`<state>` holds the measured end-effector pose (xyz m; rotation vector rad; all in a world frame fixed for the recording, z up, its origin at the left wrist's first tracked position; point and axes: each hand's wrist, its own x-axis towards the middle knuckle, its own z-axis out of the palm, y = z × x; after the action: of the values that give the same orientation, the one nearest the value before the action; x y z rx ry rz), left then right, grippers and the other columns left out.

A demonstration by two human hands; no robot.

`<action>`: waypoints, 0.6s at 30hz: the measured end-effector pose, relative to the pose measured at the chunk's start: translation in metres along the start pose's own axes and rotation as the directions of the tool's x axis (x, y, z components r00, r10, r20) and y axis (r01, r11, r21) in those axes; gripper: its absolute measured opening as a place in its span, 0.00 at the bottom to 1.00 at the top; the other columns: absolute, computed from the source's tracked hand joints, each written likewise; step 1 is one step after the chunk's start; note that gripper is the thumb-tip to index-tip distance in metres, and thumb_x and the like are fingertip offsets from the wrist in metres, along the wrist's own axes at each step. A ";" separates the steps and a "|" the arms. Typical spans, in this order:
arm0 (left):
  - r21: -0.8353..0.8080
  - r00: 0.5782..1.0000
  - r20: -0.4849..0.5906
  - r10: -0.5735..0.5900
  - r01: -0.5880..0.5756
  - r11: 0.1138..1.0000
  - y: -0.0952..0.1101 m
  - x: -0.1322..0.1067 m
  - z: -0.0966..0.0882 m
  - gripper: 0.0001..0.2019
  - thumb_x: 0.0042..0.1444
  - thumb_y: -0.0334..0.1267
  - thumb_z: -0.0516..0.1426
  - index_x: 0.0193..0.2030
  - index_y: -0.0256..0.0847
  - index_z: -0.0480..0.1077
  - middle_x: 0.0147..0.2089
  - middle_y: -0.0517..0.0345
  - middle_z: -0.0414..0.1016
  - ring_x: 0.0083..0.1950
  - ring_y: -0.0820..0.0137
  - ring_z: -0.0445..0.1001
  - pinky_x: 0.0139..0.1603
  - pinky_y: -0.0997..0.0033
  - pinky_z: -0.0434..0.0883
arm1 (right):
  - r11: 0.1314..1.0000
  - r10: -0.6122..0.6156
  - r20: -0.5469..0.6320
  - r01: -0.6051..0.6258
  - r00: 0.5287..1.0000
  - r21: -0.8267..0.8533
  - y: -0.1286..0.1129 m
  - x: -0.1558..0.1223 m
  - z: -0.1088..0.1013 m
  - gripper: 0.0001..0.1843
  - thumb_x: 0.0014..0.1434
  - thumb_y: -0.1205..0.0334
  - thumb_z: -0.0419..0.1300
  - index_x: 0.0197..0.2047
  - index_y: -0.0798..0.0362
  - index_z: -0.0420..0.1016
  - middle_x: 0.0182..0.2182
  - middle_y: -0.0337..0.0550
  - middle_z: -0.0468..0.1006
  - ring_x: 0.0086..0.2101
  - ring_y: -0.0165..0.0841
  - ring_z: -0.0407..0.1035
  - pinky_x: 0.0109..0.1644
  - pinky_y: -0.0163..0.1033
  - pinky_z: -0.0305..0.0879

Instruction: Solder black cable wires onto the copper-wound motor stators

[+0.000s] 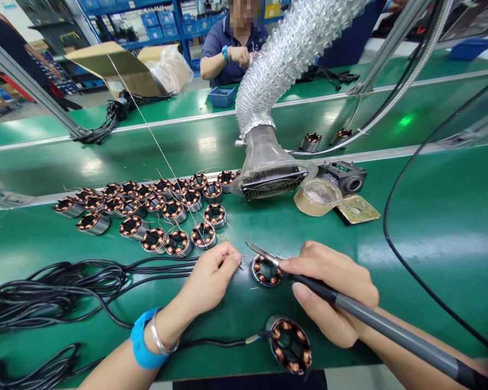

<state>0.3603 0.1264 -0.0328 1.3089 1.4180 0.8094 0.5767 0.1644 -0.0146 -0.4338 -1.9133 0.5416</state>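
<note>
My right hand grips a soldering iron; its metal tip reaches up-left over a small copper-wound motor stator lying on the green bench. My left hand pinches a thin wire end just left of that stator, with black cables running off to the left. A blue wristband and a metal bangle sit on my left wrist. A second stator with a black lead attached lies near the front edge.
Several stators are grouped behind my left hand. A fume extractor hose with a fan mouth hangs over the bench. A tape roll and a small fixture sit right of it. Another person works across the conveyor.
</note>
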 end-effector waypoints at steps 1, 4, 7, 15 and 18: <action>-0.001 1.000 0.000 0.000 0.000 1.000 0.000 0.000 0.000 0.15 0.64 0.47 0.49 0.30 0.40 0.60 0.26 0.67 0.54 0.28 0.74 0.53 0.30 0.73 0.54 | 1.000 -0.004 -0.002 0.004 1.000 0.002 0.000 0.000 0.000 0.17 0.52 0.75 0.55 0.46 0.58 0.75 0.24 0.42 0.72 0.22 0.31 0.62 0.25 0.39 0.57; -0.004 1.000 0.001 -0.004 0.004 1.000 0.001 0.000 0.000 0.15 0.63 0.47 0.49 0.30 0.40 0.60 0.25 0.67 0.54 0.28 0.74 0.53 0.30 0.73 0.53 | 1.000 -0.013 0.006 0.013 1.000 0.006 0.000 0.003 0.000 0.20 0.53 0.76 0.55 0.49 0.58 0.74 0.27 0.43 0.73 0.23 0.31 0.63 0.26 0.40 0.61; -0.007 1.000 0.005 -0.001 0.001 1.000 0.000 0.001 0.000 0.15 0.64 0.47 0.49 0.30 0.40 0.60 0.25 0.67 0.54 0.28 0.74 0.53 0.30 0.73 0.54 | 1.000 -0.017 0.006 0.018 1.000 -0.018 0.001 0.004 0.002 0.21 0.54 0.76 0.56 0.51 0.57 0.74 0.29 0.44 0.74 0.26 0.31 0.66 0.29 0.40 0.65; -0.046 1.000 0.022 0.018 -0.017 0.999 0.001 0.001 -0.001 0.15 0.64 0.47 0.49 0.30 0.40 0.61 0.26 0.66 0.54 0.29 0.74 0.53 0.31 0.73 0.54 | 0.998 0.045 -0.012 -0.045 0.999 -0.050 0.015 -0.002 0.015 0.24 0.61 0.74 0.56 0.59 0.52 0.68 0.27 0.39 0.75 0.24 0.30 0.69 0.27 0.36 0.68; -0.090 0.997 0.071 0.034 -0.027 0.996 -0.001 -0.001 -0.002 0.15 0.65 0.47 0.49 0.31 0.40 0.61 0.27 0.66 0.54 0.28 0.74 0.52 0.30 0.74 0.54 | 0.995 0.043 0.056 -0.038 0.997 -0.089 0.018 0.004 0.026 0.17 0.62 0.76 0.57 0.52 0.51 0.73 0.30 0.40 0.79 0.26 0.29 0.71 0.31 0.35 0.70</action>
<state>0.3584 0.1253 -0.0330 1.2820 1.2939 0.8278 0.5525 0.1766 -0.0306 -0.5202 -1.9935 0.5026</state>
